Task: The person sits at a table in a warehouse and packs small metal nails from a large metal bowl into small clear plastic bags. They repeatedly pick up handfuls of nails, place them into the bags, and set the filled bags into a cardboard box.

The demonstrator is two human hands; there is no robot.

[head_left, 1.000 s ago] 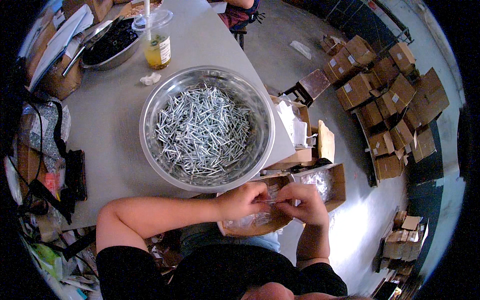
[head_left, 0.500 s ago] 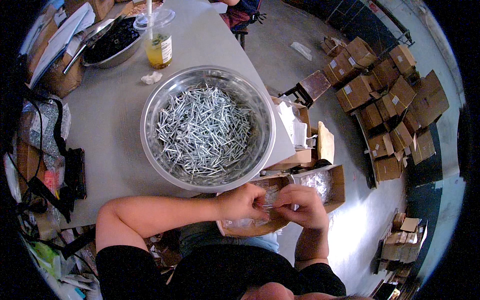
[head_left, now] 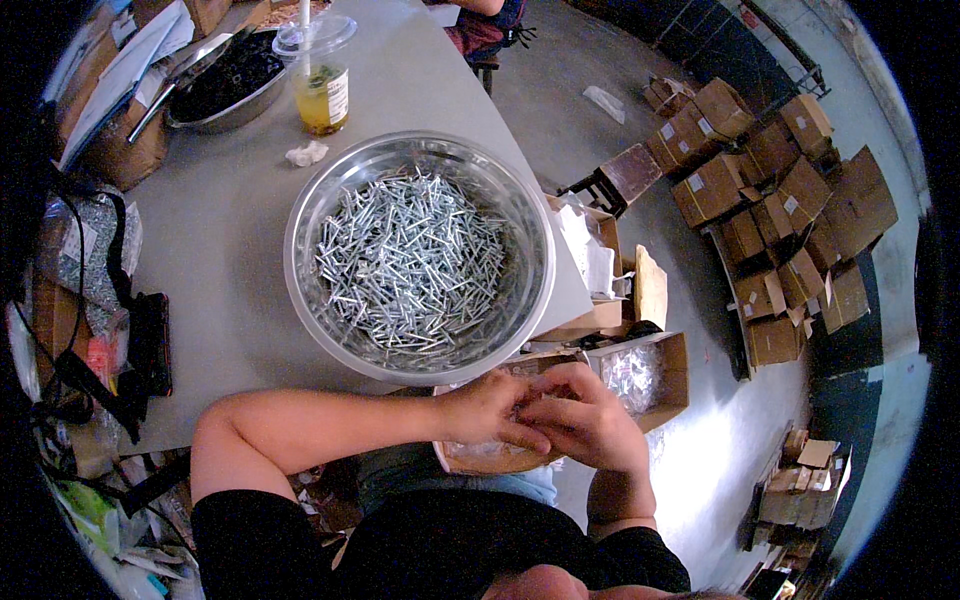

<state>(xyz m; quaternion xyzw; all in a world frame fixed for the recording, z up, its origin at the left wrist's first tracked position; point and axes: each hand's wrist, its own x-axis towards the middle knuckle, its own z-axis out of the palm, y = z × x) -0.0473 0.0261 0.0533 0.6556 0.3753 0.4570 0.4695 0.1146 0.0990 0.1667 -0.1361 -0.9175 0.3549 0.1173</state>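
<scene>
A large metal bowl (head_left: 305,320) stands near the table's front right corner, heaped with thin silver screws or nails (head_left: 410,260). Just below its near rim my left hand (head_left: 488,408) is closed, its fingers curled inward. My right hand (head_left: 588,418) meets it from the right, fingers bent and pressed together against the left fingertips. Whatever lies between them is hidden by the fingers. Beneath both hands is an open cardboard box (head_left: 490,460) with see-through plastic bags inside.
Beside it a second box (head_left: 672,385) holds plastic bags. On the grey table (head_left: 220,270) are a drink cup (head_left: 325,100), crumpled tissue (head_left: 307,154) and a pan of dark pieces (head_left: 225,95). Stacked cartons (head_left: 770,210) and a stool (head_left: 625,175) stand right; a person sits at the far end.
My right hand has moved left and closed in over my left fingertips. Thin light pieces visible between the fingers before are now covered. The bowl shows slightly further right.
</scene>
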